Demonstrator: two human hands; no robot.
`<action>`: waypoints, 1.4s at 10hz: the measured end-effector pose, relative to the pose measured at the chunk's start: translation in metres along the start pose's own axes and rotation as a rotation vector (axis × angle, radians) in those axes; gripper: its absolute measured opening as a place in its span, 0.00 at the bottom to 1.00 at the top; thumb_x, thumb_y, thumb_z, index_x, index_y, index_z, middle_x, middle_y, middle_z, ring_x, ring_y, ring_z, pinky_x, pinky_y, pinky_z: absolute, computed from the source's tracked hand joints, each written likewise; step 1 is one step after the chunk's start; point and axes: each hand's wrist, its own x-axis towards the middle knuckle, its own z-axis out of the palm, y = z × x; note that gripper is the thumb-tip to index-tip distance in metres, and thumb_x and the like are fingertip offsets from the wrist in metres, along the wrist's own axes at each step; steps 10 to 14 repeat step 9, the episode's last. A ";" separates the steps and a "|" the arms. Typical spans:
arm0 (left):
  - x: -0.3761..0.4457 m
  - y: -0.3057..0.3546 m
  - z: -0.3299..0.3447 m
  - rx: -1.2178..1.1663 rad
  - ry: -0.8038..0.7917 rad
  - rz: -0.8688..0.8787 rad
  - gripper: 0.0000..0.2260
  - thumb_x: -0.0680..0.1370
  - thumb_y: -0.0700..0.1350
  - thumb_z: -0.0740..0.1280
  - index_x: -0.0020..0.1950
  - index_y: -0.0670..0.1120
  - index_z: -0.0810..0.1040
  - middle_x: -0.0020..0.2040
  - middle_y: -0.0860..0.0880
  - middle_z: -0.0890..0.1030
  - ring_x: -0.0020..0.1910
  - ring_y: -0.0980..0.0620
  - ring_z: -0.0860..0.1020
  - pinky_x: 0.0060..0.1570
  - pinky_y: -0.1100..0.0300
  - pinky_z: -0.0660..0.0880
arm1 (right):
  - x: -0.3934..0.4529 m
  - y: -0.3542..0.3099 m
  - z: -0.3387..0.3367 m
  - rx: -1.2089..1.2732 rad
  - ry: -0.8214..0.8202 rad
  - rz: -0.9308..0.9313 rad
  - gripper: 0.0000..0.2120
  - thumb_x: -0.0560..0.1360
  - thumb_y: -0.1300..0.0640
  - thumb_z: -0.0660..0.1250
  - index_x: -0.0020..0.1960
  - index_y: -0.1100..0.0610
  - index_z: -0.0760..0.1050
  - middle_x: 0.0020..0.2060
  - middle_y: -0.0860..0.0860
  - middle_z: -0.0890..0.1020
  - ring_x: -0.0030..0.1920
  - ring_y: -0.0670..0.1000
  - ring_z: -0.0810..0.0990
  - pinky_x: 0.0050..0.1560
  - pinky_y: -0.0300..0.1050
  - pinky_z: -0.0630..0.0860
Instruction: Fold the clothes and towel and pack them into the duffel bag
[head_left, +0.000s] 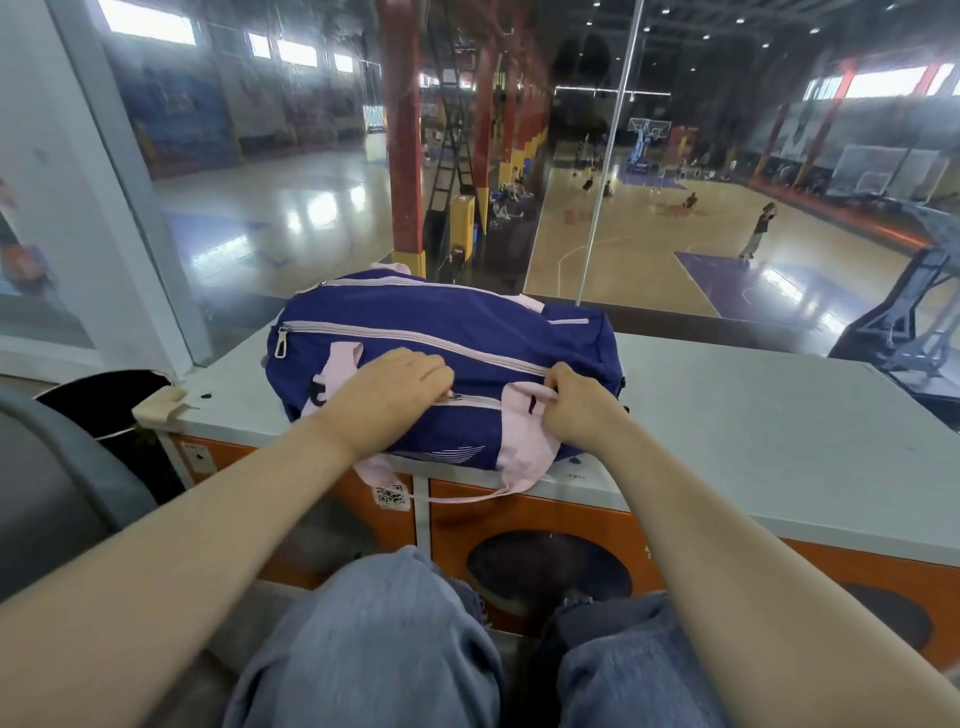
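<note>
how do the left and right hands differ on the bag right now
The left hand lies over the front zipper of the bag, fingers curled at the pull; the right hand pinches the pink strap. The left hand sits nearer the bag's middle, the right hand nearer its right end. Both hands rest on the bag's near side.

Matt cloth duffel bag, glossy court floor
</note>
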 end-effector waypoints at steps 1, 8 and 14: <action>-0.031 -0.036 -0.006 0.025 -0.019 -0.080 0.18 0.64 0.41 0.80 0.48 0.45 0.76 0.44 0.45 0.81 0.42 0.46 0.80 0.45 0.55 0.78 | 0.002 0.000 0.002 -0.065 0.012 0.021 0.19 0.78 0.56 0.64 0.67 0.52 0.64 0.54 0.51 0.79 0.48 0.51 0.78 0.53 0.48 0.79; -0.047 -0.010 -0.007 -0.152 0.058 -0.453 0.25 0.81 0.56 0.58 0.76 0.49 0.61 0.77 0.48 0.61 0.77 0.46 0.57 0.75 0.46 0.56 | -0.053 0.004 -0.035 -0.086 0.262 -0.027 0.23 0.76 0.43 0.65 0.66 0.53 0.67 0.61 0.53 0.78 0.57 0.57 0.77 0.57 0.57 0.77; 0.000 -0.002 -0.010 -0.146 0.082 -0.387 0.27 0.82 0.57 0.54 0.79 0.50 0.55 0.79 0.49 0.56 0.78 0.48 0.52 0.76 0.49 0.50 | -0.048 0.017 -0.062 -0.078 0.322 -0.030 0.27 0.77 0.42 0.64 0.71 0.54 0.65 0.67 0.54 0.74 0.65 0.59 0.72 0.63 0.57 0.72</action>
